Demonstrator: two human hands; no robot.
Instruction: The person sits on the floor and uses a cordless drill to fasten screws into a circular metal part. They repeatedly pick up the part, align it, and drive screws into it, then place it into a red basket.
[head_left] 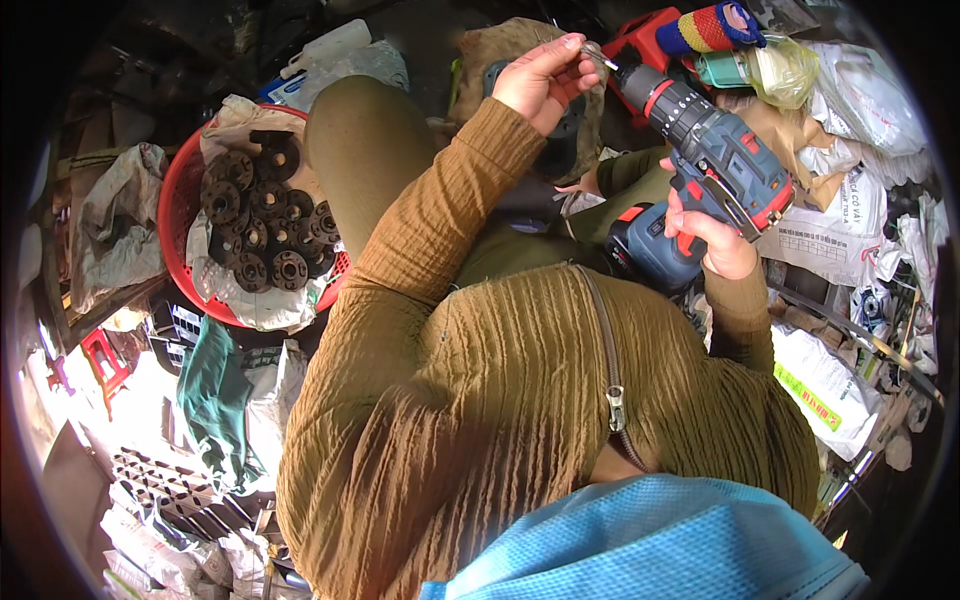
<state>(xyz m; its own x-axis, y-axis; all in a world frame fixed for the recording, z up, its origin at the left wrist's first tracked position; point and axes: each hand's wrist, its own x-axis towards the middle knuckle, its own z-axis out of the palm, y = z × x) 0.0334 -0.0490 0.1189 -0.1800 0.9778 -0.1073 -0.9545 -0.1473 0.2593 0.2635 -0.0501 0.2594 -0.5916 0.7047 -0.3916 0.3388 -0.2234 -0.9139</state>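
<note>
My right hand (715, 235) is wrapped round the grip of a blue-grey cordless drill (735, 160), with red trim and a black chuck. The drill tilts up and to the left, its bit pointing at my left hand (550, 80). That hand is closed in a pinch, and a small greyish metal piece (594, 50) shows by its fingertips at the bit's end. Whether the bit touches the piece I cannot tell. To the left, a red plastic basket (172, 215) lined with pale sacking holds several dark round metal parts (255, 235) with holes in them.
A rolled striped cloth (710, 28) and a yellowish plastic bag (785, 75) lie beyond the drill. White printed sacks (830, 240) crowd the right side. A white bottle (335, 42) lies behind my raised knee (355, 130). Green cloth (215, 400) and a red stool (103, 365) are lower left.
</note>
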